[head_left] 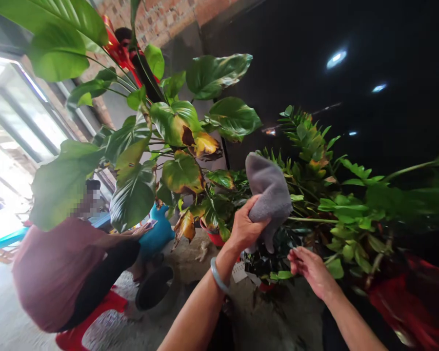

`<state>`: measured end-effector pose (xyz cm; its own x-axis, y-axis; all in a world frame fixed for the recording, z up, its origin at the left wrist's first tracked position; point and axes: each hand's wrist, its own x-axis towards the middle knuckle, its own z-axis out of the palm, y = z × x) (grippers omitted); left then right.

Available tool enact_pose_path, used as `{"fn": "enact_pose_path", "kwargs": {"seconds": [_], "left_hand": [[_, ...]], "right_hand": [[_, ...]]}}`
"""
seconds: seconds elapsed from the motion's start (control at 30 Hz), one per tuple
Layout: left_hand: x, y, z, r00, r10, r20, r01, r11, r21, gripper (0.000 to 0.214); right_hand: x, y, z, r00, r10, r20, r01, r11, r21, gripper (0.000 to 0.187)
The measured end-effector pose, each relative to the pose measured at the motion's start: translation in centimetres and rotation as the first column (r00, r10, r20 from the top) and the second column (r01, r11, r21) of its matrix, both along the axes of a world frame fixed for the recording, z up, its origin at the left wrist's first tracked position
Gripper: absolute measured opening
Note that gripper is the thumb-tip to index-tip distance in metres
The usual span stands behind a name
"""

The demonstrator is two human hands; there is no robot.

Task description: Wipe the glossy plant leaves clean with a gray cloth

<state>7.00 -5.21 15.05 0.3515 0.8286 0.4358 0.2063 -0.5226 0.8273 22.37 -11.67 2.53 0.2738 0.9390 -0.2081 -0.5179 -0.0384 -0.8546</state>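
My left hand (246, 225), with a pale bangle on its wrist, grips a soft grey cloth (269, 187) that stands up and droops over the fingers. Green leaves of potted plants lie around and behind the cloth. To the right and a little lower is my right hand (309, 268), its fingers curled in beside dark glossy leaves (287, 239). Whatever may be between its fingertips is too small to make out. A tall plant (181, 170) with large leaves, some yellow and brown at the edges, rises left of the cloth.
Another person (58, 268) sits on a red stool (91, 317) at left, a hand on a blue object (159, 231). A dark bucket (155, 288) stands on the floor between us. More foliage (351, 214) and a red item (406, 302) are at right, before a dark shiny wall (296, 92).
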Motion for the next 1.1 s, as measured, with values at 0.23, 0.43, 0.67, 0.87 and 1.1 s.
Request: {"fn": "enact_pose_path", "kwargs": {"seconds": [0.23, 0.43, 0.67, 0.87, 1.1], "left_hand": [[-2.8, -3.6, -1.8, 0.810, -0.471, -0.350, 0.414, 0.881, -0.229, 0.052], [-1.4, -2.6, 1.5, 0.989, -0.145, 0.039, 0.145, 0.989, 0.007, 0.058], [-3.0, -2.6, -2.8, 0.838, -0.290, -0.463, 0.288, 0.955, -0.076, 0.051], [-6.6, -3.9, 0.7, 0.969, -0.162, -0.187, 0.162, 0.987, -0.018, 0.048], [-7.8, -0.3, 1.0, 0.889, 0.456, 0.041, -0.458, 0.888, 0.048, 0.056]], "right_hand": [[0.5, -0.3, -1.1, 1.000, 0.021, 0.015, -0.021, 1.000, -0.001, 0.018], [0.1, 0.1, -0.6, 0.999, 0.022, 0.023, -0.022, 1.000, 0.009, 0.025], [0.0, -0.1, -0.6, 1.000, 0.018, 0.017, -0.018, 1.000, 0.000, 0.029], [0.0, -0.2, -0.1, 1.000, 0.019, 0.015, -0.019, 1.000, -0.006, 0.028], [-0.2, 0.0, -0.3, 0.999, 0.025, 0.034, -0.024, 0.999, -0.025, 0.031]]}}
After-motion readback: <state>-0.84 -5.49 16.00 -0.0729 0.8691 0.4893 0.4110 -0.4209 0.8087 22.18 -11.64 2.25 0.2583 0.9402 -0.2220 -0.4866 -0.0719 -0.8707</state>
